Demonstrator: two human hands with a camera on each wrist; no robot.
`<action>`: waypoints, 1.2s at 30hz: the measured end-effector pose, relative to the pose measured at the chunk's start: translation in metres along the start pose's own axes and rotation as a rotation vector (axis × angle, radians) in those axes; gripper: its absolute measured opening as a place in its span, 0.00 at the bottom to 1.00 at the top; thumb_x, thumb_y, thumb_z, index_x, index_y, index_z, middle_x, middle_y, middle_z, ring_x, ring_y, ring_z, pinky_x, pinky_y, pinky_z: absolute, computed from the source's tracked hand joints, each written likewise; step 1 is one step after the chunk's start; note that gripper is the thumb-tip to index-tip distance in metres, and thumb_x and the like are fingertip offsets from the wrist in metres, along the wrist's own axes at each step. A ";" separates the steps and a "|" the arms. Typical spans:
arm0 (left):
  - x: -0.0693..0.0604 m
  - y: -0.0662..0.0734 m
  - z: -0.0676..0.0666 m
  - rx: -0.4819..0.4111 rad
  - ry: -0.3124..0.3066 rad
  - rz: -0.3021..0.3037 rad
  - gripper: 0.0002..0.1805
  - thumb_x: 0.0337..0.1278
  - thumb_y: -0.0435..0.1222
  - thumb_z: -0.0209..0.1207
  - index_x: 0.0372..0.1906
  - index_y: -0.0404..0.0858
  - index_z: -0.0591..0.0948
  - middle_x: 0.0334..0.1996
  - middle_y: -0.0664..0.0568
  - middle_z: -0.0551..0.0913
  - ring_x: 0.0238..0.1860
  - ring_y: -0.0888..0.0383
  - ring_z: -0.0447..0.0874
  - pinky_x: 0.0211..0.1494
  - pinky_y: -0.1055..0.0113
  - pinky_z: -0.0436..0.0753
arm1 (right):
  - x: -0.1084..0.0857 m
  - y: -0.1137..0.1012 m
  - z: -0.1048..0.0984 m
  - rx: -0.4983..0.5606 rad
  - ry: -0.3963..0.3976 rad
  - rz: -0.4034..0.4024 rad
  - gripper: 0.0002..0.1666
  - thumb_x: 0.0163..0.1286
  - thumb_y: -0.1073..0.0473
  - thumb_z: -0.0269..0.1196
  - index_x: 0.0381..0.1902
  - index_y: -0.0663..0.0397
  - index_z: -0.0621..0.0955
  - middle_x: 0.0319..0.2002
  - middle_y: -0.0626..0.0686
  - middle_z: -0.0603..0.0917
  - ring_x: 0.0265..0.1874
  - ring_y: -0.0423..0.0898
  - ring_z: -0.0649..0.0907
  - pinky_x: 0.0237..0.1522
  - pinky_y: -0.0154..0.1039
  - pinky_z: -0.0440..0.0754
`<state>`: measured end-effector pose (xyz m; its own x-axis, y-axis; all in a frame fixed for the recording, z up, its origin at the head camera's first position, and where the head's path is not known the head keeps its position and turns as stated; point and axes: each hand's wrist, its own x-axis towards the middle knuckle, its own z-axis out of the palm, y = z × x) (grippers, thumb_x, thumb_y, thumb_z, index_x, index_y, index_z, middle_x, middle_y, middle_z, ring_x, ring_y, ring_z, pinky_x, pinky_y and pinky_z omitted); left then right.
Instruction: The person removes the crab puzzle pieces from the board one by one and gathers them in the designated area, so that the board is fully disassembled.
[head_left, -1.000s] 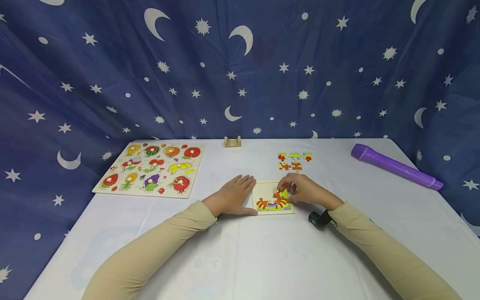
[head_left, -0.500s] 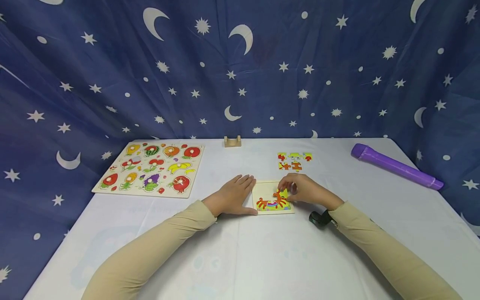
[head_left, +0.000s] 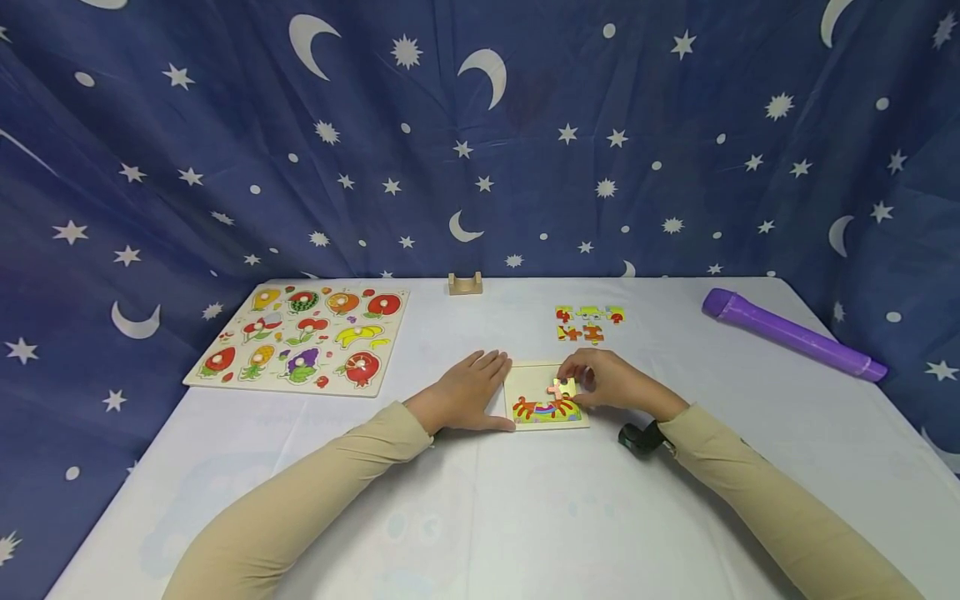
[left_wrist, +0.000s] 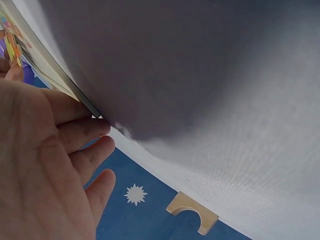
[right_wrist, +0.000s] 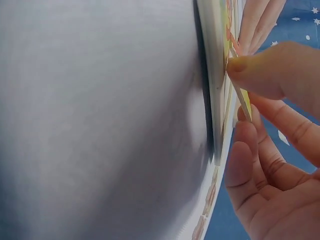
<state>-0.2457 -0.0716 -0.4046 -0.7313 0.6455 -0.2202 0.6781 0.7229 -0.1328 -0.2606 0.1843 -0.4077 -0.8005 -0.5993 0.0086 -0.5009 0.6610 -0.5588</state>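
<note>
- Head view: left hand (head_left: 467, 393), thumb spread from extended fingers, touches the left edge of the puzzle tray (head_left: 528, 379)
- Right hand (head_left: 611, 383) pinches a puzzle piece (head_left: 568, 388), tilted, at the tray's right side
- Joined pieces (head_left: 543, 411) line the tray's near edge
- Loose pieces (head_left: 592, 332) lie beyond it on the table (head_left: 480, 517)

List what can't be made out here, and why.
Yellow printed jigsaw piece: right wrist view, nearly edge-on, partly behind the right hand.
Pale rectangular wooden tray: left wrist view, cut off by left edge, partly behind the left hand.
Artwork on loose multicoloured jigsaw pieces: head view, too small.
Beige fabric sleeves: head view, cut off by bottom edge.
</note>
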 end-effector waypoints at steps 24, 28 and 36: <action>0.000 -0.001 0.003 -0.005 0.026 0.024 0.54 0.52 0.70 0.46 0.72 0.34 0.54 0.73 0.45 0.56 0.75 0.52 0.52 0.77 0.58 0.53 | -0.013 0.032 -0.020 0.115 0.030 0.059 0.19 0.53 0.70 0.66 0.45 0.61 0.81 0.43 0.57 0.84 0.35 0.44 0.78 0.43 0.41 0.81; 0.000 -0.002 0.002 -0.011 0.027 0.027 0.54 0.53 0.69 0.46 0.72 0.34 0.54 0.73 0.45 0.56 0.75 0.52 0.52 0.77 0.58 0.53 | -0.017 0.046 -0.031 0.088 0.074 0.105 0.19 0.54 0.70 0.66 0.46 0.62 0.81 0.41 0.57 0.83 0.36 0.45 0.78 0.44 0.42 0.82; -0.001 -0.002 0.001 0.002 0.028 0.032 0.54 0.54 0.69 0.45 0.73 0.33 0.53 0.73 0.44 0.55 0.74 0.51 0.52 0.77 0.57 0.53 | -0.013 0.073 -0.053 0.078 0.104 0.254 0.20 0.56 0.69 0.64 0.49 0.62 0.80 0.41 0.60 0.81 0.39 0.49 0.78 0.44 0.40 0.80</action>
<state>-0.2458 -0.0742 -0.4052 -0.7107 0.6751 -0.1977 0.7015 0.7011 -0.1279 -0.3047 0.2644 -0.4045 -0.9286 -0.3666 -0.0567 -0.2565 0.7449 -0.6159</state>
